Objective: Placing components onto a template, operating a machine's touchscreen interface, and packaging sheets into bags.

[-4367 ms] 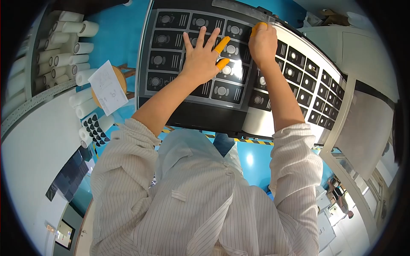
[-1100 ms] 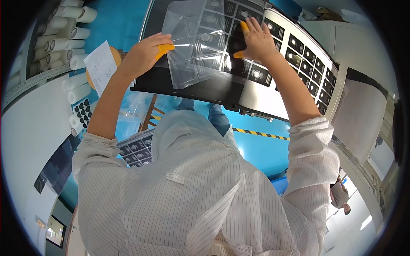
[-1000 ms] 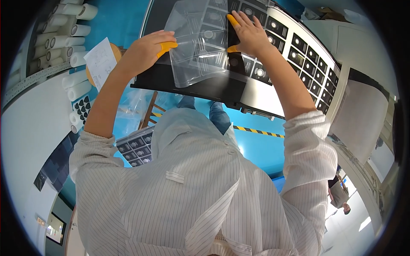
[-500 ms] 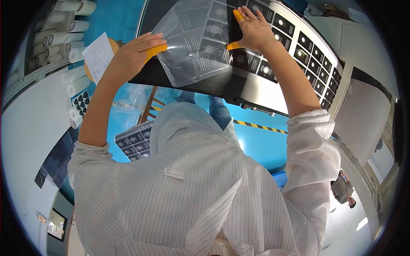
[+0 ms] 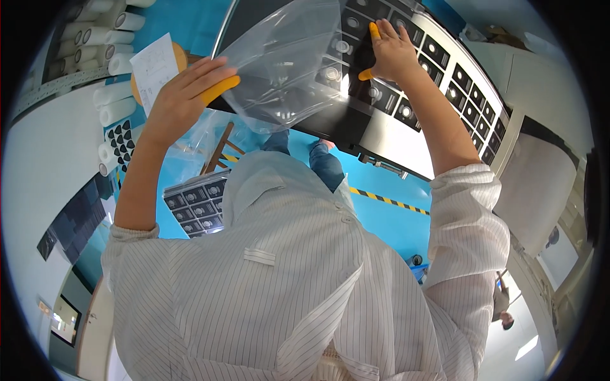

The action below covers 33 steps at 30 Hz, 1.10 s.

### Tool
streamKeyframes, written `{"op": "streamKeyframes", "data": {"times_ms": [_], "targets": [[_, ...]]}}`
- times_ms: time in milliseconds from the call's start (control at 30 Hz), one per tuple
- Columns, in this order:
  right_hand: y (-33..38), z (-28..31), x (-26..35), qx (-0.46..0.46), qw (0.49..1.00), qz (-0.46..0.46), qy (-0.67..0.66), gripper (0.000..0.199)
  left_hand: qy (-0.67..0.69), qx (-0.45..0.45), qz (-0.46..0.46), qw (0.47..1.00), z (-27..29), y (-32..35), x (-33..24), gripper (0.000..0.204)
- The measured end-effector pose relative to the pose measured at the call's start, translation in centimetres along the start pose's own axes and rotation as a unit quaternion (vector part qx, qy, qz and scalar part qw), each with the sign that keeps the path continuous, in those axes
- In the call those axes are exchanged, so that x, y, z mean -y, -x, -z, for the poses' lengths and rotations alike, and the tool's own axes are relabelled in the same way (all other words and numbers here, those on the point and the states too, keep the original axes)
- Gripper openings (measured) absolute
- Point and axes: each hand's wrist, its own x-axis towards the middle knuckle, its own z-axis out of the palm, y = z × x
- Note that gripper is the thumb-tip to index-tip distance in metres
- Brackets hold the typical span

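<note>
Lifted higher, clear plastic bag [image 5: 286,60] hangs crinkled, glossy.

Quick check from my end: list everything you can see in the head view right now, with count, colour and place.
plastic bag: one, clear, held up over the near edge of the black tray.
black tray: one, with round parts in square pockets, top centre.
white tray: one, with dark square pockets, right of the black tray.
paper sheet: one, white, upper left.
rolls: several, white, upper left; exact count unclear.
small tray: one, black pockets, lower down, left of the coat.
floor: blue, with a yellow-black stripe.
left hand: holds the bag's left edge; orange finger cover.
right hand: on the bag's right edge; orange finger covers.
</note>
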Motion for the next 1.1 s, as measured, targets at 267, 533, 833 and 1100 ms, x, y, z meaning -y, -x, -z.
{"op": "streamKeyframes", "data": {"times_ms": [267, 533, 833, 1100], "targets": [[-0.9, 3.6, -0.1, 0.068, 0.996, 0.029, 0.051, 0.092, 0.0, -0.152, 0.263, 0.953, 4.8, 13.5, 2.2, 0.028], [-2.7, 6.5, 3.9, -0.183, 0.955, 0.062, -0.223, 0.07, 0.059, -0.227, 0.211, 0.949, 8.4, 10.6, 2.5, 0.026], [-4.8, 11.2, 20.8, -0.288, 0.757, 0.005, -0.587, 0.055, 0.1, -0.232, 0.177, 0.951, 9.2, 7.3, 0.5, 0.025], [-3.5, 10.3, 18.3, -0.285, 0.781, -0.002, -0.556, 0.034, 0.087, -0.245, 0.277, 0.925, 7.2, 11.1, -0.2, 0.02]]}}
